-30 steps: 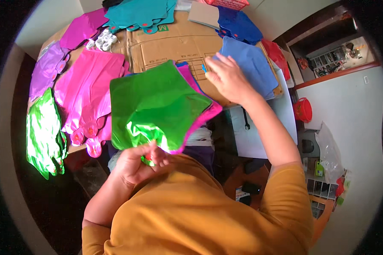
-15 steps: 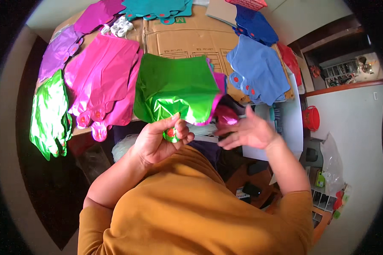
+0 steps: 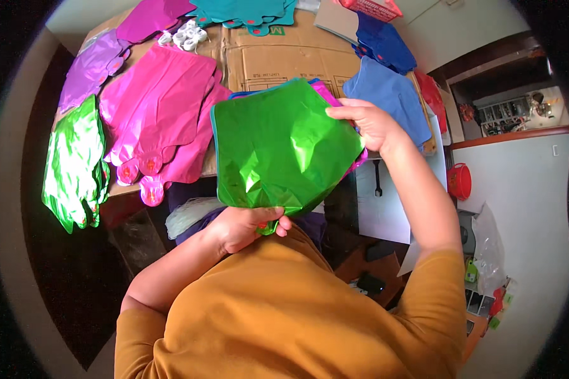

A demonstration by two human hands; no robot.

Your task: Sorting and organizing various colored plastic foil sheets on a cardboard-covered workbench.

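Observation:
A stack of flat, uninflated foil balloons (image 3: 278,145), with a shiny green one on top, is held up in front of me. Blue and magenta edges show beneath the green. My left hand (image 3: 250,227) pinches the stack at its near end, around the narrow tab with a red mark. At the far right edge, my right hand (image 3: 367,123) grips the stack, thumb on top. The fingers underneath are partly hidden. Left of the stack lie pink foil balloons (image 3: 161,107), their rounded tabs hanging over the cardboard's edge.
Cardboard (image 3: 259,57) covers the table. Around it lie green foil (image 3: 76,164), purple foil (image 3: 91,72), teal foil (image 3: 246,12), light blue foil (image 3: 392,95) and dark blue foil (image 3: 385,44). White ribbon rolls (image 3: 186,36) sit at the back left. A red bucket (image 3: 459,181) is at the right.
My right hand, previously free and blurred beside the stack, has moved up and taken hold of its far right edge. The stack now lies more spread and tilted; my left hand has come slightly nearer me.

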